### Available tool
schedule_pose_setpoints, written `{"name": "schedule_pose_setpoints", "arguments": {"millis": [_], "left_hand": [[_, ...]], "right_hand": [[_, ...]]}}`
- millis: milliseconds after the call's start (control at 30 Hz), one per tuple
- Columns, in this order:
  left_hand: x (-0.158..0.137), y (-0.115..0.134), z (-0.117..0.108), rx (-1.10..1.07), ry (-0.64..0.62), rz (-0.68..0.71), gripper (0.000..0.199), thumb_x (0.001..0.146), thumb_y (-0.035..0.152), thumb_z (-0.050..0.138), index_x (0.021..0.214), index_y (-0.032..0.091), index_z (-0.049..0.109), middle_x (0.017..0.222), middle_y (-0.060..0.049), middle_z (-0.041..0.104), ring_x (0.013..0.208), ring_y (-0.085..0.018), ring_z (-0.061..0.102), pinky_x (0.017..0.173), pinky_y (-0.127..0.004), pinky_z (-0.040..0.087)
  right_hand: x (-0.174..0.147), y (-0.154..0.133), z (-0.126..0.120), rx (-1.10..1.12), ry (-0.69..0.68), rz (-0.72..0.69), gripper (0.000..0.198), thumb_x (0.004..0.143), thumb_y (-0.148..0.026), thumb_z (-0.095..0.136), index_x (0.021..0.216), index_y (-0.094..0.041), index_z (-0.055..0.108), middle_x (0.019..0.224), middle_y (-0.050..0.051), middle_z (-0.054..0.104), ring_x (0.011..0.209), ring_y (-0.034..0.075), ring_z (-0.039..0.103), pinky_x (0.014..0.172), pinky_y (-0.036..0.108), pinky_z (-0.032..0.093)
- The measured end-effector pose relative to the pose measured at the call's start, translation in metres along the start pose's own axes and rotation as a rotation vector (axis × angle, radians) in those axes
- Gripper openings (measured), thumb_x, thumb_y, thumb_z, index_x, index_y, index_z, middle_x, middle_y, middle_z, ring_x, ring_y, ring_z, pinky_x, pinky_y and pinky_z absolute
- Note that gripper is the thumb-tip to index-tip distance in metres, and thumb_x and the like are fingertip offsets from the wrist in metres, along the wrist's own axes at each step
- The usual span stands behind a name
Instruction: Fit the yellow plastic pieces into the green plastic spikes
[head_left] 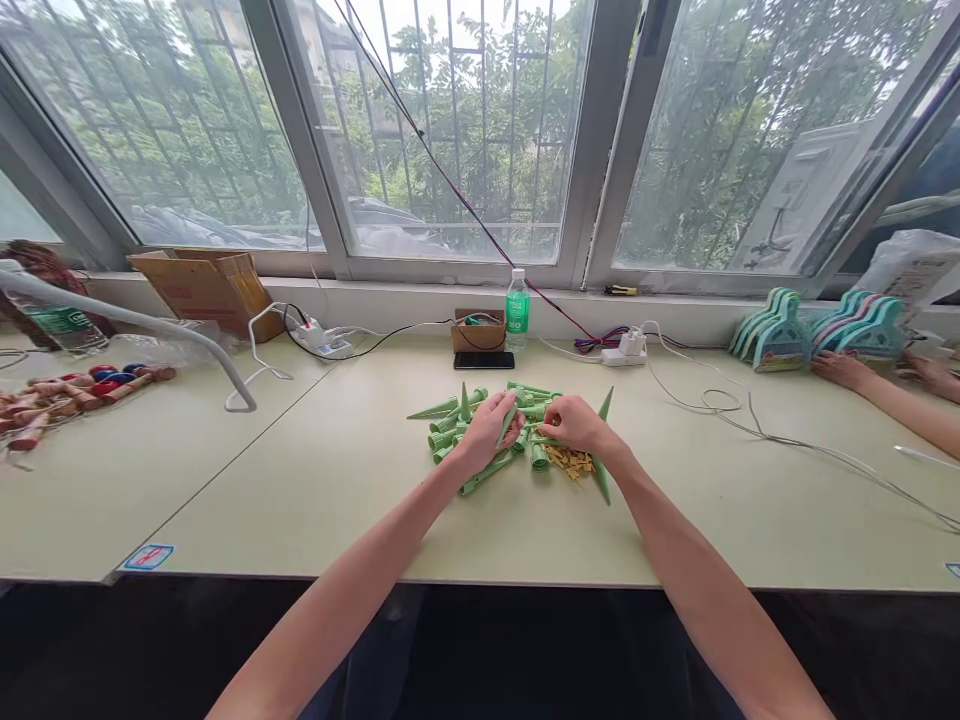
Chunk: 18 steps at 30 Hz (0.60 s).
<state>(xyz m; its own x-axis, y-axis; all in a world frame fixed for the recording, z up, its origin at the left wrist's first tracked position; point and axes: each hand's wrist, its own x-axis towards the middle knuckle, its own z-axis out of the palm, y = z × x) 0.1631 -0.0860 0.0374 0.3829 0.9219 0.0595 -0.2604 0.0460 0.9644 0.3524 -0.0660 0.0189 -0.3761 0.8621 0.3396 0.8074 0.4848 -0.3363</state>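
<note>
Slim green plastic piece [506,424] partly covered by bare left hand [489,432]. Bare right hand [577,425]: fingertips hidden, grip unclear. Small yellow-orange pieces [570,463] too tiny to make out singly. Co-worker's bare forearm [911,405], translucent white plastic bag [911,265] cut off by right edge.

You face a pale-yellow tabletop [315,520] beneath grey-framed windows [469,130]; daylight reaches you through vertical bars [513,130], with leafy trees [705,150] outside and a long white sill [405,303] below.
</note>
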Motion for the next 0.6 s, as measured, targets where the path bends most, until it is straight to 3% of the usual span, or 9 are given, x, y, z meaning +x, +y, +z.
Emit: {"name": "schedule_pose_setpoints", "arguments": {"millis": [200, 333, 600], "left_hand": [[0.002, -0.001, -0.004, -0.018, -0.010, 0.026, 0.043, 0.081, 0.052, 0.065, 0.068, 0.017, 0.044, 0.051, 0.006, 0.042, 0.036, -0.003, 0.034, 0.038, -0.019, 0.021], [0.002, -0.001, -0.003, -0.040, -0.004, 0.031, 0.042, 0.078, 0.051, 0.069, 0.072, 0.018, 0.045, 0.053, 0.006, 0.043, 0.036, -0.003, 0.034, 0.038, -0.019, 0.021], [0.003, -0.003, -0.004, -0.063, 0.072, -0.020, 0.042, 0.074, 0.049, 0.073, 0.095, 0.021, 0.050, 0.060, 0.004, 0.054, 0.040, -0.006, 0.044, 0.039, -0.018, 0.028]], "right_hand": [[0.001, -0.008, -0.003, 0.125, 0.178, -0.031, 0.020, 0.084, -0.027, 0.058, 0.068, -0.016, 0.062, 0.067, 0.002, 0.060, 0.063, 0.013, 0.051, 0.063, 0.026, 0.037], [0.001, -0.012, -0.003, 0.225, 0.288, -0.035, 0.019, 0.089, -0.029, 0.051, 0.076, -0.017, 0.059, 0.069, 0.002, 0.059, 0.063, 0.013, 0.050, 0.063, 0.025, 0.039], [-0.002, -0.023, -0.006, 0.368, 0.373, 0.005, 0.021, 0.094, -0.035, 0.045, 0.085, -0.019, 0.055, 0.070, 0.002, 0.061, 0.061, 0.014, 0.054, 0.062, 0.025, 0.042]]}}
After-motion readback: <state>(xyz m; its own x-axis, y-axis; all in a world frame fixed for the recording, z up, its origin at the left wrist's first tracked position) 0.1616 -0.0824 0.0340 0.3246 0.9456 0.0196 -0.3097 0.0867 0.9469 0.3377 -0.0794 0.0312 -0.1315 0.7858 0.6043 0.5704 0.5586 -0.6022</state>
